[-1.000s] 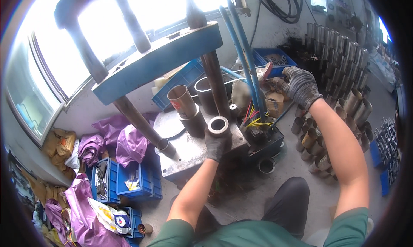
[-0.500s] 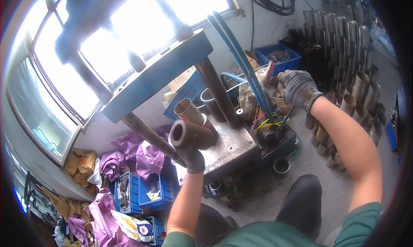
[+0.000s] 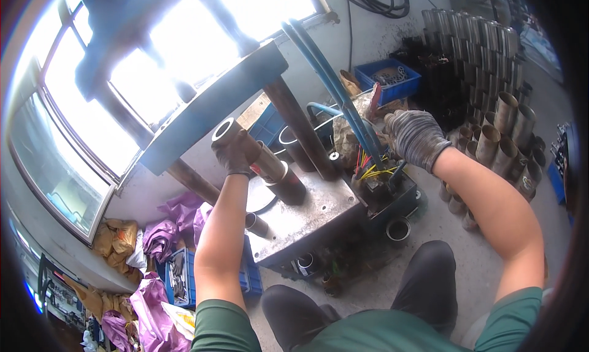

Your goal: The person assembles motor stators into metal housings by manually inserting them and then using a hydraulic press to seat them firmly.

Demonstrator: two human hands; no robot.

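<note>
My left hand [image 3: 234, 157], in a dark grey glove, is wrapped round a thick-walled metal sleeve [image 3: 226, 131] with a round bore. This sleeve is tilted at the top end of a thin metal tube [image 3: 267, 165]; whether it sits fully on the tube cannot be seen. Below, the tube stands in a dark cylindrical block [image 3: 288, 187] on the steel press table [image 3: 319, 206]. My right hand [image 3: 419, 140], gloved in striped grey, has its fingers curled above the wiring box by the press. What lies inside those fingers is hidden.
A blue press beam [image 3: 221, 100] hangs over the table between dark columns [image 3: 297, 125]. Blue hoses [image 3: 334, 85] and yellow wires [image 3: 377, 173] are beside my right hand. Metal tubes [image 3: 491, 140] stand at right. Purple sacks [image 3: 161, 235] and blue crates [image 3: 184, 272] lie at left.
My left hand has carried the thick sleeve up and left, from in front of the thin tube to its top end. My right hand has shifted slightly left and down. The view has shifted a little.
</note>
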